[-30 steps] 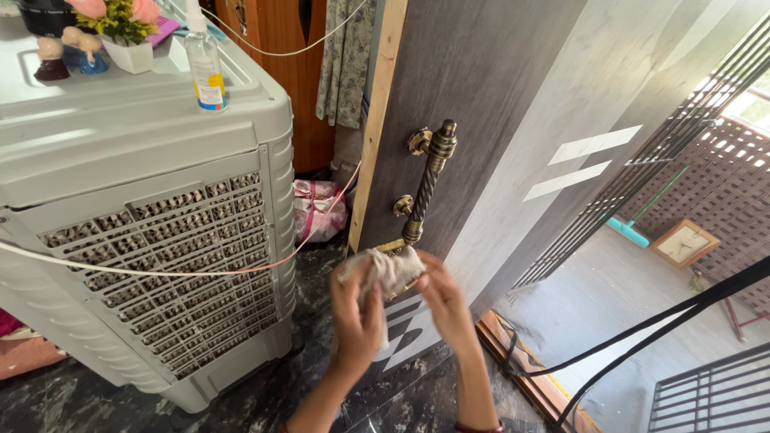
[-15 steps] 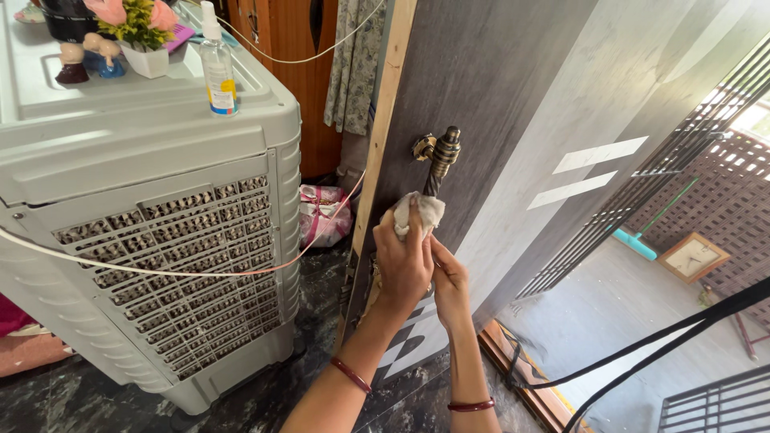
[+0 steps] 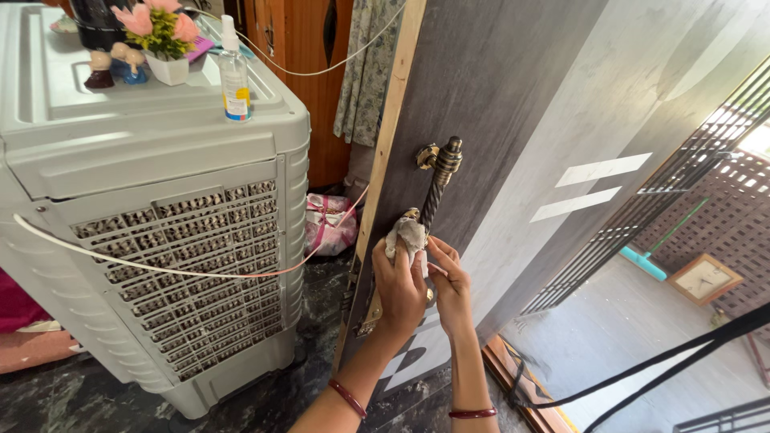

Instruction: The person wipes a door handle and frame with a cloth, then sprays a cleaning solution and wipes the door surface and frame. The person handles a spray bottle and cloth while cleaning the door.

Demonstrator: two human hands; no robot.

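Against a grey wooden door, the left hand clutches a white cloth wrapped round the lower end of a twisted brass pull handle, the right hand pinching its edge, beside a grey air cooler.

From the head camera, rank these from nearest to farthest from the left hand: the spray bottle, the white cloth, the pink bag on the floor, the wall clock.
1. White cloth: gripped in the left hand, against the door handle.
2. Pink bag: on the floor, up and left of the hand.
3. Spray bottle: on top of the air cooler, far upper left.
4. Wall clock: lying outside, far right.
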